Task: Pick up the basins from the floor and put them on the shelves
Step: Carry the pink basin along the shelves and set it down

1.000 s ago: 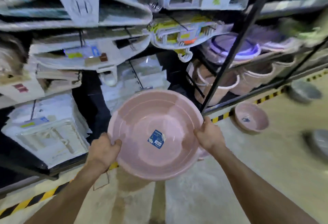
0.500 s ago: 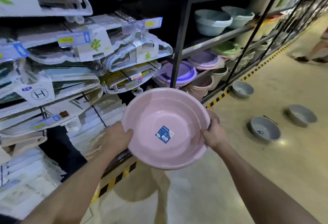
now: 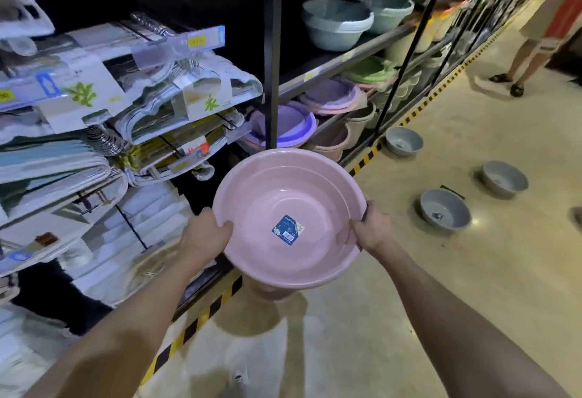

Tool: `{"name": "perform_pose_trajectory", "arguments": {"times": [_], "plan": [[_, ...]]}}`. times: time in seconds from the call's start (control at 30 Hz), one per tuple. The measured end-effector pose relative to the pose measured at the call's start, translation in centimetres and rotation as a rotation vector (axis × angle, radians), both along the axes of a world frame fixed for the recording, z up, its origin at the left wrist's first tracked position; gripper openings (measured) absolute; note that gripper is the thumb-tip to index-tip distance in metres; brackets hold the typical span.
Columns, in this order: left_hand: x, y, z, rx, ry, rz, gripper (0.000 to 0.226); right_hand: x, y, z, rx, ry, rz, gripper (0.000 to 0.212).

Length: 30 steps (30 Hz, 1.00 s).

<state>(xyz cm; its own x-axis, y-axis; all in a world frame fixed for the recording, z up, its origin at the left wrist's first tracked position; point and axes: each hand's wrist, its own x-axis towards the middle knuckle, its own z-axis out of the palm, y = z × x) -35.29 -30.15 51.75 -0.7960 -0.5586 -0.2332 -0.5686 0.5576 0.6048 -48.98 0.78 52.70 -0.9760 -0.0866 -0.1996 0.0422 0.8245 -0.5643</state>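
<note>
I hold a pink basin (image 3: 277, 196) with a blue sticker inside, level in front of me at waist height. My left hand (image 3: 203, 235) grips its left rim and my right hand (image 3: 371, 229) grips its right rim. Three grey basins lie on the floor to the right: one (image 3: 404, 140) beside the shelf foot, one (image 3: 444, 211) nearer me, one (image 3: 503, 178) further right. The black shelves (image 3: 346, 58) ahead carry stacked basins: pale blue ones (image 3: 335, 24) on an upper level, purple and pink ones (image 3: 330, 98) below.
A black upright post (image 3: 271, 51) stands just beyond the basin. Racks of packaged hangers (image 3: 132, 88) fill the left side. Yellow-black tape (image 3: 419, 110) marks the shelf edge on the floor. A person's legs (image 3: 532, 51) stand at the far right of the aisle.
The view has swung right and up from the hanger racks to the basin shelves. The pink basin stays held in both hands, now closer to the shelf post.
</note>
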Motion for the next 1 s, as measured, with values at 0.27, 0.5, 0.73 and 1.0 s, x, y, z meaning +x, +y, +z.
{"name": "perform_pose_trajectory", "arguments": {"times": [0.27,0.5,0.73,1.0], "plan": [[-7.4,-4.7,-4.9,-0.003,-0.067,-0.123,0.032,-5.6,-3.1,-3.9,0.069,-0.01,-0.058,0.035],[-11.9,-7.1,-10.2,-0.014,-0.127,-0.091,0.039,-9.3,-5.6,-10.2,0.076,-0.083,-0.081,0.035],[-13.9,-7.0,-21.8,0.042,-0.114,0.066,0.033,-12.4,-7.0,-22.1,0.1,-0.105,-0.038,0.04],[-13.5,-8.3,-42.7,-0.014,-0.114,0.071,0.02,-13.1,-7.3,-43.3,0.144,-0.102,0.025,0.028]]}}
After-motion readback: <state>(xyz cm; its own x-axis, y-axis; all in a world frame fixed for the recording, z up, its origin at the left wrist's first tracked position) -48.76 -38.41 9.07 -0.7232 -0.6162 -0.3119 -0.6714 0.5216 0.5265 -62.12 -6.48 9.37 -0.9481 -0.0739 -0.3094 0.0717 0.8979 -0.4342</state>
